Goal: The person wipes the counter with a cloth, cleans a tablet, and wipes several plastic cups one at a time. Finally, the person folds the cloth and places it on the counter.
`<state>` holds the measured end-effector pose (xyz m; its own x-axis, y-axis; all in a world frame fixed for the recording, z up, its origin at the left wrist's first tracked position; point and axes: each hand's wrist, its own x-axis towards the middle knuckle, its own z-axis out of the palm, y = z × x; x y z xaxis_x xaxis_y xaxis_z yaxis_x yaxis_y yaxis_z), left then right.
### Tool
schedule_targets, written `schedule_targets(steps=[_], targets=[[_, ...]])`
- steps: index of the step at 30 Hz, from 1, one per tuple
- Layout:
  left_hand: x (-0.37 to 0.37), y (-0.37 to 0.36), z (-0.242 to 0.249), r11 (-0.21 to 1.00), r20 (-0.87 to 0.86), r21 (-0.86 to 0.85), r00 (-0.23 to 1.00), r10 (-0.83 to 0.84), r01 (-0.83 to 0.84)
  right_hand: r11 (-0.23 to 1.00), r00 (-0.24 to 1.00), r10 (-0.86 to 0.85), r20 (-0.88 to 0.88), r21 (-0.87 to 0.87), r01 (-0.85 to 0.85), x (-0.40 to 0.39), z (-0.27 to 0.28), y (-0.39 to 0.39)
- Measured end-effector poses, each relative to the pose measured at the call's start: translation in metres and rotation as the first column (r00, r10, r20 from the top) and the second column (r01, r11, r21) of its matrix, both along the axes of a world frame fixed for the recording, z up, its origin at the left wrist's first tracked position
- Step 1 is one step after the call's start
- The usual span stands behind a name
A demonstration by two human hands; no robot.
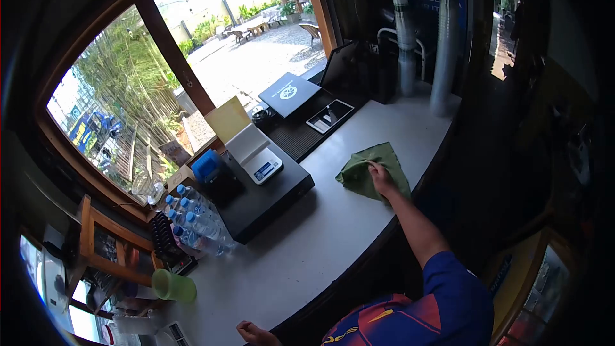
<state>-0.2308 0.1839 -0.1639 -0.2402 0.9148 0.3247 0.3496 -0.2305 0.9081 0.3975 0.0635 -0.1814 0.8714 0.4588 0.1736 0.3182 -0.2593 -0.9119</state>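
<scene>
My right hand (382,181) is closed on a green cloth (392,160), which lies spread and creased on the white counter (282,275). Part of the cloth shows on both sides of my fingers. By the counter's near edge, low in the view, my left hand (256,334) is held with its fingers curled in and nothing visible in them. The nearest item to it is a small dark-and-white object (174,335) at the bottom left.
A black cash drawer (269,195) carries a white card-like device (266,170). Beside it stand several water bottles (198,218) and a green cup (173,286). Farther back are a tablet (330,116), a menu folder (289,94) and tall stacks of plastic cups (443,51).
</scene>
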Motion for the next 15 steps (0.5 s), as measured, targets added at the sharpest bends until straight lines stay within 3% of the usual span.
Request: schedule_targets(steps=[1,2,3,6,8,10,12,14,15], targets=[[0.046,-0.020,0.019,0.996,-0.030,0.008,0.996,-0.085,0.086,0.995,0.998,-0.064,0.014,0.076,0.063,0.027,0.003,0.004],[0.084,-0.017,0.017,0.962,-0.153,0.156,0.967,-0.202,0.225,0.981,0.992,-0.123,0.022,0.152,0.118,0.050,0.005,0.010],[0.132,-0.021,0.033,0.929,-0.169,0.196,0.943,-0.285,0.315,0.959,0.984,-0.178,0.026,0.227,0.168,0.075,0.007,0.017],[0.272,-0.023,0.066,0.804,-0.221,0.233,0.835,-0.503,0.546,0.839,0.937,-0.342,0.076,0.474,0.268,0.146,0.016,0.051],[0.359,-0.014,0.067,0.697,-0.214,0.172,0.717,-0.663,0.696,0.937,0.934,-0.317,0.164,0.210,0.281,0.162,0.079,0.055],[0.444,0.001,0.077,0.618,-0.113,0.059,0.620,-0.776,0.784,0.964,0.877,-0.261,0.403,0.155,0.215,0.195,0.100,0.079],[0.517,0.029,0.067,0.584,-0.021,-0.028,0.584,-0.812,0.811,0.985,0.874,-0.170,0.455,0.097,0.141,0.217,0.106,0.113],[0.582,0.065,0.062,0.636,-0.114,-0.018,0.631,-0.768,0.771,0.993,0.846,-0.106,0.522,0.092,0.068,0.250,0.049,0.174],[0.607,0.082,0.063,0.664,-0.179,-0.022,0.650,-0.738,0.747,0.998,0.841,0.017,0.540,-0.061,0.019,0.245,0.052,0.182]])
